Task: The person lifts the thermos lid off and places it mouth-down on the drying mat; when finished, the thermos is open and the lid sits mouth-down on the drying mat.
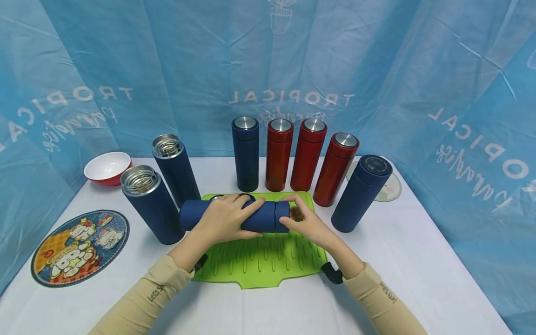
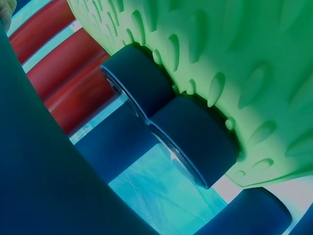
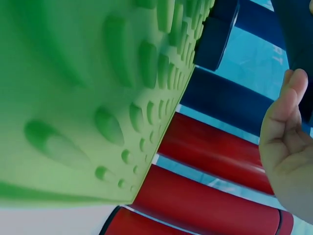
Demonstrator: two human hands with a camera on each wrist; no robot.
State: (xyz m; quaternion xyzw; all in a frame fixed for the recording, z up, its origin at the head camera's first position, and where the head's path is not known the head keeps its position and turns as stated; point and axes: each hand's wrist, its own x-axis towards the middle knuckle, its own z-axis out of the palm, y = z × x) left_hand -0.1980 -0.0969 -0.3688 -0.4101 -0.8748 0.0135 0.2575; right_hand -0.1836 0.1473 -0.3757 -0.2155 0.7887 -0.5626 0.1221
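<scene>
A blue thermos flask (image 1: 261, 217) lies on its side in the air above the green ridged mat (image 1: 259, 274). My left hand (image 1: 228, 216) wraps round its body from above. At the right end my right hand (image 1: 310, 223) pinches the flask's blue lid (image 1: 282, 217) between thumb and fingers; a thin seam shows between lid and body. In the left wrist view two loose blue lids (image 2: 193, 134) stand side by side on the mat, mostly hidden behind the flask in the head view. Two lidless blue flasks (image 1: 152, 204) with bare steel mouths stand left of the mat.
Behind the mat stand a capped blue flask (image 1: 246, 158) and three red flasks (image 1: 279, 158). Another capped blue flask (image 1: 360, 195) is at the right, near a pale round mat (image 1: 391, 188). At the left are a red-and-white bowl (image 1: 108, 168) and a round cartoon placemat (image 1: 79, 249).
</scene>
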